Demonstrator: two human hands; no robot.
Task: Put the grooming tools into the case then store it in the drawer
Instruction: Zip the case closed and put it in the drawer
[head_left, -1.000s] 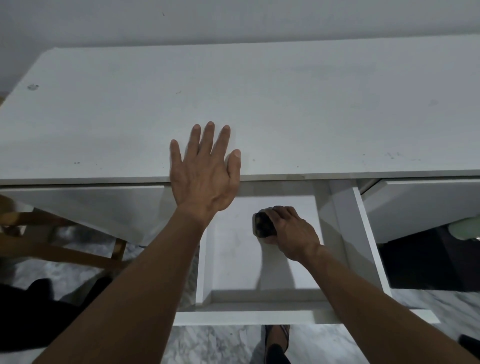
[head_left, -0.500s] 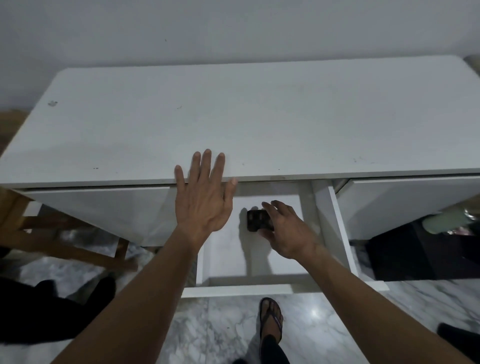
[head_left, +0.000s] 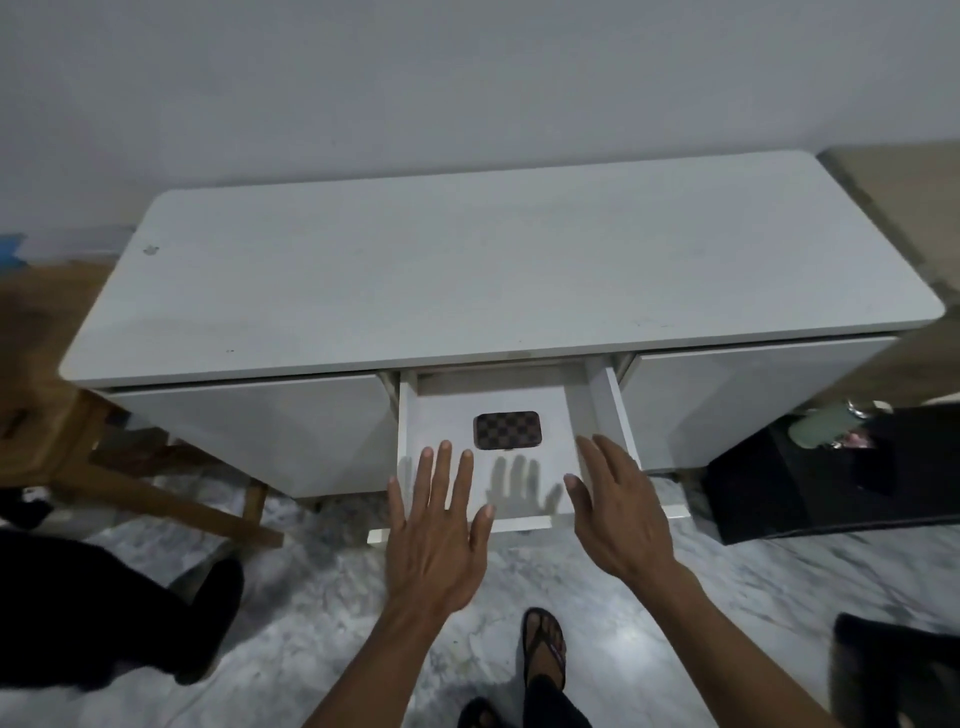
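Fingers (head_left: 448, 470) of both your hands are spread and empty just before the open drawer (head_left: 597, 410), leaving the checkered case (head_left: 506, 429) inside, ready to push it shut.

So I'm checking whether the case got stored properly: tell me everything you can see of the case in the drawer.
The case is a small flat rectangle with rounded corners, covered in a dark brown and black checkered pattern that looks like faux leather. It appears closed, with a small clasp-like detail on its near edge. It lies flat on the floor of the open middle drawer, toward the back. Neither hand touches it.
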